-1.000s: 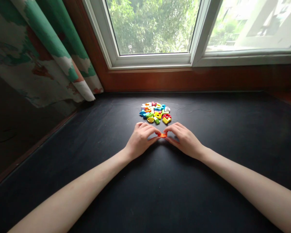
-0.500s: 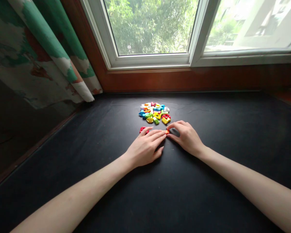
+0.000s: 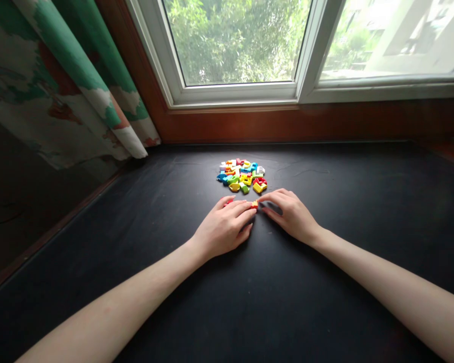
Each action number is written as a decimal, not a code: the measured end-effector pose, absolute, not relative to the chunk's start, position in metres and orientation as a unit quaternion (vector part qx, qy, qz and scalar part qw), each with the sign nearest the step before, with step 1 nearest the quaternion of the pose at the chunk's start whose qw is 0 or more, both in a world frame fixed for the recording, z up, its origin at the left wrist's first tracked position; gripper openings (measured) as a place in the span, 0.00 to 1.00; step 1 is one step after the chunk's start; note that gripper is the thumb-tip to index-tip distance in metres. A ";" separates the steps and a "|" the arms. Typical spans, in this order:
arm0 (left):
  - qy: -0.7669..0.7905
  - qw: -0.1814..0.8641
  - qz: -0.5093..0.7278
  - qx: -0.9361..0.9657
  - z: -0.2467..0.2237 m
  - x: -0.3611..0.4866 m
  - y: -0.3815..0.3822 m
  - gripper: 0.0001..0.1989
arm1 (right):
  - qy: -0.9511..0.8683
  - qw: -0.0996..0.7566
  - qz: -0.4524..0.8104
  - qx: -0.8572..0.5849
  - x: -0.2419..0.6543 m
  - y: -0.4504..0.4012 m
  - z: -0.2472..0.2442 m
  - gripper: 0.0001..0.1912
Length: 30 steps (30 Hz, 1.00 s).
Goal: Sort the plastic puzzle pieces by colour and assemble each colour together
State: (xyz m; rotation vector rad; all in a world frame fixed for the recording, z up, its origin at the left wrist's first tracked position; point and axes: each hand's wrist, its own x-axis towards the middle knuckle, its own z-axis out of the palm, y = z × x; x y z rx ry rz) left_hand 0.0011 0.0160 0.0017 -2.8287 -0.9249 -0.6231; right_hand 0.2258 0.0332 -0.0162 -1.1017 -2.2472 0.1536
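Observation:
My left hand (image 3: pixel 224 226) lies palm down with its fingers stretched out over small plastic pieces, its thumb apart from them. A small red and yellow building block (image 3: pixel 254 204) pokes out at the left fingertips, which touch it. Under the outer fingers of that hand a red block (image 3: pixel 229 202) shows only in part. Just right of the red and yellow block is my right hand (image 3: pixel 292 214), its thumb and forefinger apart, with nothing visible between them. What lies beneath the left palm is hidden.
Beyond the hands, a pile of colourful plastic blocks (image 3: pixel 245 179) lies on the black tabletop (image 3: pixel 227 302). A wooden ledge (image 3: pixel 227 126) and a white-framed window (image 3: pixel 242 95) border the far side. A patterned curtain (image 3: pixel 109 111) hangs at the left.
My right thumb and forefinger have let go of the small block and drawn slightly apart from it. My left hand has shifted a little to the left, covering more of the red block.

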 end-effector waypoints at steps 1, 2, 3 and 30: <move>-0.304 0.052 -0.204 -0.929 0.002 0.001 0.016 0.14 | -0.854 0.308 0.060 -0.415 0.226 0.033 -0.016 0.08; -0.304 0.054 -0.202 -0.929 0.002 0.001 0.016 0.14 | -0.856 0.304 0.062 -0.413 0.226 0.033 -0.016 0.08; -0.305 0.055 -0.200 -0.929 0.003 0.001 0.016 0.14 | -0.857 0.301 0.064 -0.413 0.226 0.033 -0.015 0.09; -0.491 -0.112 -0.361 -0.785 -0.002 -0.018 0.043 0.13 | -0.840 0.241 0.069 -0.481 0.233 0.047 -0.024 0.27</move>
